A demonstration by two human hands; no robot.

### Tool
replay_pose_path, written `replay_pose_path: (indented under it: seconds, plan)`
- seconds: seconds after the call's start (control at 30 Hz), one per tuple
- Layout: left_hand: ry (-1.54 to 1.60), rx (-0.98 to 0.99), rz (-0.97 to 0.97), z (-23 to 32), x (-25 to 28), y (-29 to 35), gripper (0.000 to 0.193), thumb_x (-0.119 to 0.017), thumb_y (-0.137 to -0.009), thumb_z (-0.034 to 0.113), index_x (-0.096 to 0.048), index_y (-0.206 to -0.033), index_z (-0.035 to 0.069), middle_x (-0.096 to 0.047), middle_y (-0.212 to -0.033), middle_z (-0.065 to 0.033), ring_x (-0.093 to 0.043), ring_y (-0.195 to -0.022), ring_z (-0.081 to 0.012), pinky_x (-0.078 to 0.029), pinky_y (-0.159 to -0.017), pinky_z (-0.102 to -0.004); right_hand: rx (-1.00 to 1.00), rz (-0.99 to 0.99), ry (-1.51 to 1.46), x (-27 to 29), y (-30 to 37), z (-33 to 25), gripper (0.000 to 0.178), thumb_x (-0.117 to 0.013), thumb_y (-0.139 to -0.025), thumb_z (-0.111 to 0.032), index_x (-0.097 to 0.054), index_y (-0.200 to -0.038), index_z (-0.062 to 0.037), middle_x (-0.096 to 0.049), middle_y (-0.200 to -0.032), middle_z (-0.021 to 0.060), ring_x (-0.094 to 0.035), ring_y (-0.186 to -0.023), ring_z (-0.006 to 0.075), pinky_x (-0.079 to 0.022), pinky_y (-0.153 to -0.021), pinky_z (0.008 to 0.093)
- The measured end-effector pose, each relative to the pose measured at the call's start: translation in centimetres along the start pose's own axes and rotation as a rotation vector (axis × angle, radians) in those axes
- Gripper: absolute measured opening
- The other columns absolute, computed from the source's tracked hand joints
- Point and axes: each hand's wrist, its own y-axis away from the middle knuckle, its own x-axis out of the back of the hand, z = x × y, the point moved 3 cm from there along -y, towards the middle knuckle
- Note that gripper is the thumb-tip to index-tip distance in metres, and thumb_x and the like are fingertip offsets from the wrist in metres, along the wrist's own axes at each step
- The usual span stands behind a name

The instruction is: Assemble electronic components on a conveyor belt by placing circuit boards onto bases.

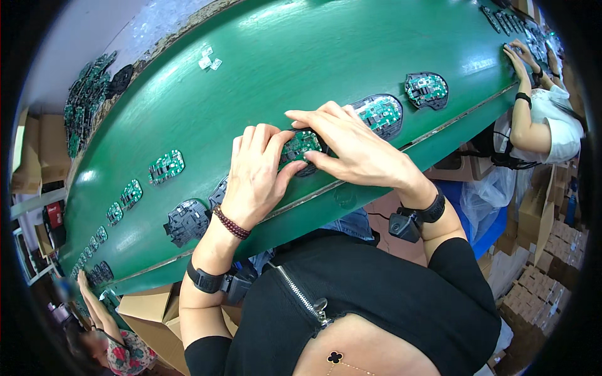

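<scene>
At the near edge of the green bench, both my hands grip a green circuit board [298, 145] seated in a black plastic shell. My left hand [254, 175] has its thumb and index finger on the board's left end. My right hand [357, 144] presses its thumb on the near right edge while its index finger curves over the far side. A black shell with a board in it [380, 114] lies just beyond my right hand, and a similar one [427, 89] farther right. Left of my left wrist rests a black shell [187, 222]; another [217, 192] is partly hidden by that hand.
Loose green boards [166, 167] run in a line down the left of the green bench [282, 69]. Small white pieces [209, 59] lie at the far side. A heap of boards [88, 103] is beyond the bench's edge. Co-workers sit at right [533, 125] and lower left [128, 351].
</scene>
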Motion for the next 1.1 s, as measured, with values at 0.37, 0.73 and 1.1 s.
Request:
replay_pose_path:
  seconds: [0.37,0.73,1.1]
  plan:
    - [0.039,-0.006,-0.015,0.2,-0.1,-0.3,0.047,-0.080,-0.080,0.013,-0.062,-0.122,0.002,-0.057,-0.113,-0.0130,-0.054,-0.107,-0.0315,-0.042,-0.093,-0.0416,0.053,0.072,-0.005,-0.7,-1.5,-0.2,0.062,-0.069,-0.083,-0.005,-0.048,-0.141,0.0026,-0.060,-0.117,0.0146,-0.053,-0.110,0.0329,-0.045,-0.099,0.0432]
    - [0.035,0.059,-0.053,0.4,-0.8,-0.7,0.044,-0.080,-0.081,0.019,-0.063,-0.118,0.003,-0.056,-0.112,-0.0127,-0.052,-0.106,-0.0313,-0.042,-0.091,-0.0411,0.089,0.022,-0.071,0.1,0.7,0.4,0.086,-0.080,-0.074,-0.003,-0.041,-0.151,-0.0035,-0.058,-0.128,0.0168,-0.055,-0.121,0.0353,-0.047,-0.102,0.0457]
    - [0.111,0.222,0.044,-0.4,0.6,-0.2,0.043,-0.082,-0.082,0.022,-0.065,-0.117,0.003,-0.059,-0.120,-0.0150,-0.054,-0.115,-0.0317,-0.045,-0.098,-0.0422,0.097,0.114,0.021,0.5,1.6,-0.7,0.088,-0.079,-0.073,0.000,-0.042,-0.152,-0.0089,-0.058,-0.131,0.0149,-0.054,-0.124,0.0345,-0.047,-0.102,0.0449]
